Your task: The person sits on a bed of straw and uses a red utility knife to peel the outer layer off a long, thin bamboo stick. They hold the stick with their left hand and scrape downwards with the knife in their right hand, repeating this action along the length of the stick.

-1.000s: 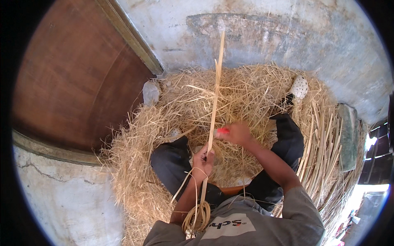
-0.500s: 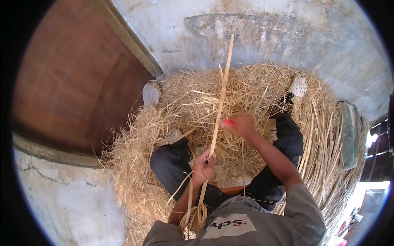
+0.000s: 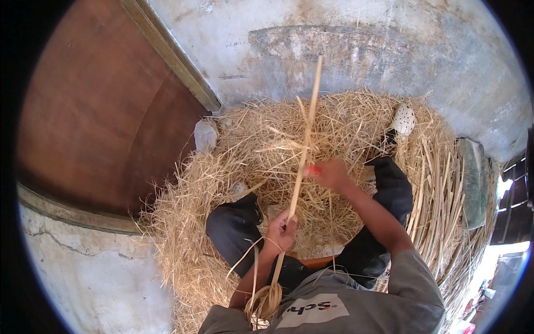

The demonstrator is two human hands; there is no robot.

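Note:
A long pale bamboo strip (image 3: 299,186) slants up from my lap, its far end reaching in front of the wall. My left hand (image 3: 280,234) is closed around its lower part, above my left thigh. In my closed right hand (image 3: 334,175) is a red-handled knife (image 3: 314,171), held against the strip's right side; its blade is too blurred to make out. Thin slivers (image 3: 303,110) stand off the strip's upper part. Below my left hand, a coil of thin strips (image 3: 265,301) hangs by my left forearm, with loose ends looping around the wrist.
Loose shavings (image 3: 334,122) are heaped around my legs. Long thin canes (image 3: 431,206) lie on the right beside a greenish slab (image 3: 471,183). A stained wall (image 3: 361,55) rises ahead; a brown panel (image 3: 105,106) stands left, with a pale lump (image 3: 206,135) by its corner.
The strip's far end has dropped slightly and shifted right. My left hand has moved a little to the right and down; the right hand, with the knife, slightly right.

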